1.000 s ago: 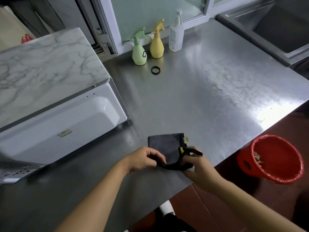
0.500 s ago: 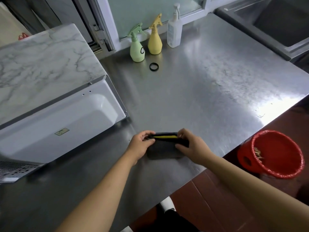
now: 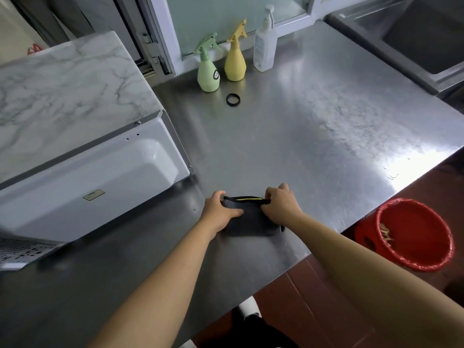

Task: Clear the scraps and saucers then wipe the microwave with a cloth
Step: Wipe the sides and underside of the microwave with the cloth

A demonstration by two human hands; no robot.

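Steel bench (image 3: 313, 136) under a window, microwave (image 3: 95, 187) at left, red bin (image 3: 414, 234) on the floor.
Folded dark cloth (image 3: 253, 222) with a yellow-striped edge lies near the front; left hand (image 3: 221, 212) and right hand (image 3: 281, 204) pinch its ends.

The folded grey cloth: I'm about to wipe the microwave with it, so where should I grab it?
Likely the far edge of the grey cloth, where the yellow-trimmed hem layers stack. Come from above: it lies flat on the steel counter, and the left hand and right hand already pinch that edge's two ends.
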